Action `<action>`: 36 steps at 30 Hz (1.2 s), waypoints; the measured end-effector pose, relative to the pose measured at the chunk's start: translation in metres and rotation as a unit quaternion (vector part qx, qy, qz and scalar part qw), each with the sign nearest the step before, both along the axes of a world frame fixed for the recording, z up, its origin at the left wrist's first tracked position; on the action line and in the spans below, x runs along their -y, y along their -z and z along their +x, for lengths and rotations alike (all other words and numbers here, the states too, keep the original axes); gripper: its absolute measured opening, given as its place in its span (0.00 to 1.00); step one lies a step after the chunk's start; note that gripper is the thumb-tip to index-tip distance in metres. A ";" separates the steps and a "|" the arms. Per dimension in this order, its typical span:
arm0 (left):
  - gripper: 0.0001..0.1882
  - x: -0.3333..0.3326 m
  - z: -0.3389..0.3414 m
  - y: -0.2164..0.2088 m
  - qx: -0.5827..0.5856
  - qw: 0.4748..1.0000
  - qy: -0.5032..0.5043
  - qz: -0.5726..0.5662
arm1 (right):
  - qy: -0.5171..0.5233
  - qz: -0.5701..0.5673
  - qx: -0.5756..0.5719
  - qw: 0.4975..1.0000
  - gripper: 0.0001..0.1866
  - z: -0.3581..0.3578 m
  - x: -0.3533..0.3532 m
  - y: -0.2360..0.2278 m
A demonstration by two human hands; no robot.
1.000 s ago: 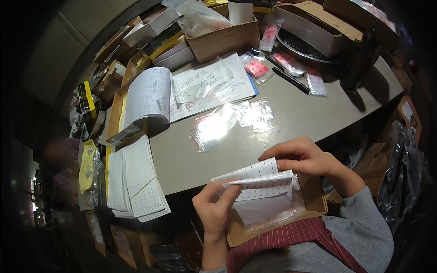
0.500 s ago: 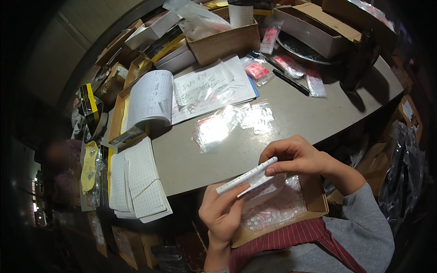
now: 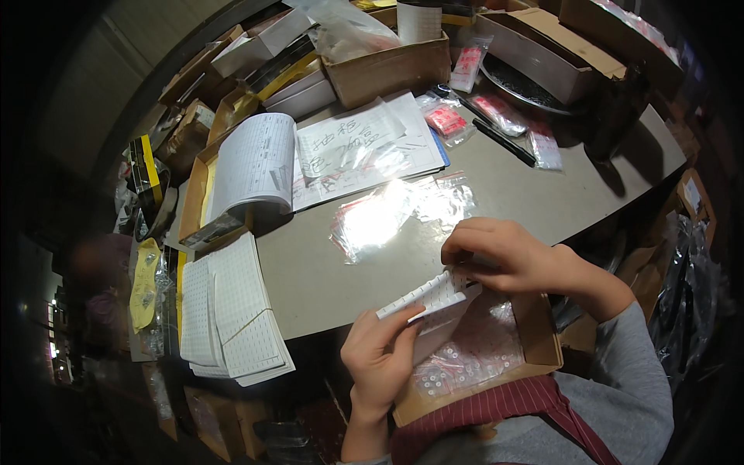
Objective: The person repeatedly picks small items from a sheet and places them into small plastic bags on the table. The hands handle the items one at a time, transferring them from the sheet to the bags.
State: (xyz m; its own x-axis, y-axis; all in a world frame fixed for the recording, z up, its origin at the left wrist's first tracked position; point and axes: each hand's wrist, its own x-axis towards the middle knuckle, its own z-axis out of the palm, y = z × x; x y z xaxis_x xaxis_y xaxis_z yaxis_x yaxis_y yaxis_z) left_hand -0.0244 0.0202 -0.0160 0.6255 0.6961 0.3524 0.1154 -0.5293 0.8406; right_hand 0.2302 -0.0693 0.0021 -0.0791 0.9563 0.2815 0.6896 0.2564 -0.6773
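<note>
Both hands hold a bent white label sheet (image 3: 425,296) with rows of small dark print, over an open cardboard box. My left hand (image 3: 378,358) pinches its left end between thumb and fingers. At the other end, my right hand (image 3: 500,254) grips the sheet with curled fingers, its fingertips partly hidden. Beneath them, the cardboard box (image 3: 541,329) rests against the maroon striped apron (image 3: 488,403). Inside it lie clear plastic bags (image 3: 469,360) with small white ring-shaped pieces. Beyond my hands, a pile of small clear zip bags (image 3: 372,221) lies on the table, glaring in the light.
A rubber-banded stack of label sheets (image 3: 240,318) lies at the table's left edge. Behind it are an open notebook (image 3: 252,163) and handwritten papers (image 3: 349,147). Black pens (image 3: 504,143) and red-printed bags (image 3: 446,120) lie farther right. Cardboard boxes (image 3: 387,74) line the back.
The sheet has opened out somewhat, showing more of its printed face. My right hand has shifted its hold, with its fingers curled further over the sheet's end. My left hand stays nearly in place.
</note>
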 end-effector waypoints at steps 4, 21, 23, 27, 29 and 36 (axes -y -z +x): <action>0.13 -0.007 -0.002 0.001 -0.015 0.998 0.004 0.059 | -0.016 0.008 0.131 0.991 0.21 -0.012 -0.007 -0.015; 0.10 -0.049 -0.022 0.017 0.058 0.966 -0.058 -0.245 | 0.117 -0.138 0.029 0.983 0.11 0.064 -0.041 -0.032; 0.09 -0.051 -0.021 0.018 0.059 0.970 -0.055 -0.231 | 0.133 -0.238 0.006 0.962 0.10 0.079 -0.053 -0.036; 0.09 -0.052 -0.018 0.020 0.072 0.972 -0.049 -0.216 | 0.125 -0.219 0.113 0.961 0.12 0.088 -0.061 -0.020; 0.10 -0.051 -0.020 0.017 0.055 0.970 -0.048 -0.231 | 0.148 -0.203 0.170 0.953 0.17 0.086 -0.061 -0.017; 0.11 -0.054 -0.026 0.018 0.042 0.966 -0.038 -0.251 | 0.012 -0.385 0.202 0.900 0.20 0.054 -0.049 -0.063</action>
State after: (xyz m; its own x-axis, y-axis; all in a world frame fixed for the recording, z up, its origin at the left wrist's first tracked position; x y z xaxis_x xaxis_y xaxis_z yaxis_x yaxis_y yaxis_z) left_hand -0.0505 0.0743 -0.0335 0.5506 0.8347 0.0050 0.0583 -0.0444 0.9973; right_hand 0.2840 -0.0203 0.0650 -0.0036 0.8581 -0.5135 0.9191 -0.1995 -0.3398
